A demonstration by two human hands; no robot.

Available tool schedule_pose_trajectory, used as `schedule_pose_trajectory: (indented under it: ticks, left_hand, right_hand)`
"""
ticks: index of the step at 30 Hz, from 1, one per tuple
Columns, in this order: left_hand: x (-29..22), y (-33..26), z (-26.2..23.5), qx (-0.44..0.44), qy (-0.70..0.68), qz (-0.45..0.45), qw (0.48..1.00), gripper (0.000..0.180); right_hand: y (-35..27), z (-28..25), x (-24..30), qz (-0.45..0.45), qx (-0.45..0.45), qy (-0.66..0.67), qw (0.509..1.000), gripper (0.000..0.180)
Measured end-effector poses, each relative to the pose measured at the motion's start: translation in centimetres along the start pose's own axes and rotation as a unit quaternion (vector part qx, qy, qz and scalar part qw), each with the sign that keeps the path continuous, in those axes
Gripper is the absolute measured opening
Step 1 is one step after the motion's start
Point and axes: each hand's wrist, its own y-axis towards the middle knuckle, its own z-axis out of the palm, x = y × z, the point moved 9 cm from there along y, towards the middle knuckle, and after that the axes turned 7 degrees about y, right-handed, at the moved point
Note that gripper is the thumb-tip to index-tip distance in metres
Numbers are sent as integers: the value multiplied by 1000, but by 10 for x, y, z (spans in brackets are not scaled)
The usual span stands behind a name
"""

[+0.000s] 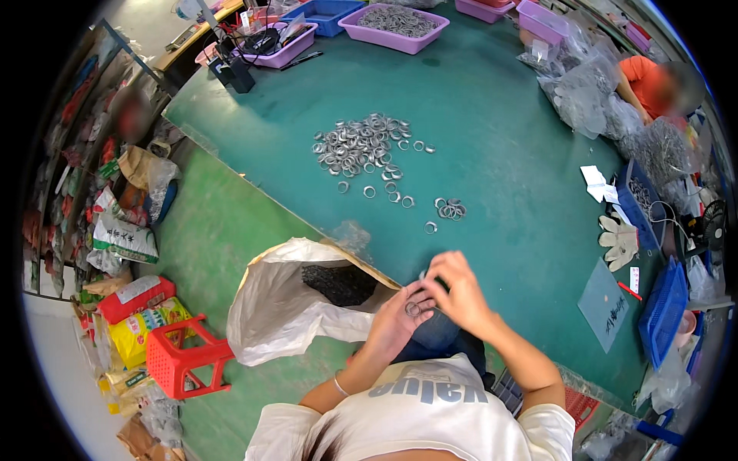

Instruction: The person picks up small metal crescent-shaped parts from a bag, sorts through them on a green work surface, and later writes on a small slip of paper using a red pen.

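Metal rings [413,309] lie in my left hand [393,321], which is turned palm up with its fingers curled around them. My right hand [459,290] bends over the left fingertips in a pinch. A small grey piece shows at its fingers, too covered to name. Both hands are above the near edge of the green table. Just beyond them a single ring [430,227] and a small cluster of rings [450,208] rest on the tabletop. Farther off is a large heap of grey metal rings [357,146], with several strays on its near side.
Left of my hands gapes a white woven sack [265,307] with dark contents. A red stool [184,357] stands on the floor. Purple trays [396,29] sit at the back. Along the right lie a glove [619,240], blue baskets [663,311] and plastic bags; a person in orange [649,84] sits beyond.
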Motion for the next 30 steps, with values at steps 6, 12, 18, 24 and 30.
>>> schedule_pose_trajectory:
  ticks: [6, 12, 18, 24, 30]
  left_hand:
    - [-13, -2, -37, 115, -2, 78, 990, 27]
    - [-78, -39, -110, -197, 584, 298, 729, 27]
    - [-59, -33, -66, -115, 486, 235, 834, 29]
    - [-19, 0, -2, 16, 128, 77, 989, 33]
    - [5, 13, -7, 102, 22, -13, 995, 31]
  right_hand:
    - [8, -18, -18, 10, -8, 47, 999, 12]
    - [45, -68, -68, -10, -178, -157, 971, 18]
    - [31, -57, -63, 18, -134, -177, 975, 10]
    - [-3, 4, 5, -21, 97, 8, 995, 10]
    - [52, -46, -15, -51, -113, -184, 975, 22]
